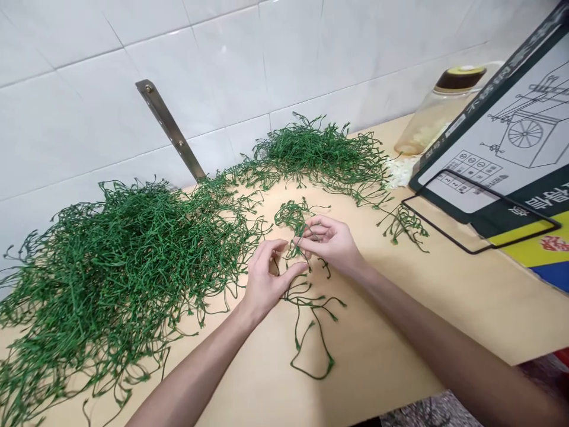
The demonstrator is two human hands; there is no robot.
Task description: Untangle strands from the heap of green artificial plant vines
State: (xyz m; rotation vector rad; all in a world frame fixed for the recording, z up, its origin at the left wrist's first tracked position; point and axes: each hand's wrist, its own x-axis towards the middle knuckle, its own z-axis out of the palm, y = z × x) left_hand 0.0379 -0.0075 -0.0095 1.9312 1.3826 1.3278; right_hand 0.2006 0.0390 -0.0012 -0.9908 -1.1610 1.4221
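Thin green artificial flower stems with small forked tips lie in the middle of the table. My right hand (329,243) is closed, thumb and fingers pinching a small tangled bunch of green stems (291,216). Just left of that bunch is my left hand (267,270), its thumb and curved fingers apart around the lower stems; whether it touches them is hard to see. Below both hands, several loose stems (313,305) trail toward me, one bent into a loop.
A large heap of green stems (133,249) covers the left side, and a second heap (315,148) sits by the tiled wall. A small cluster (404,225) lies right. Beyond are a bottle (427,118), white bits (402,172), a printed box (511,130) and a metal bracket (171,130).
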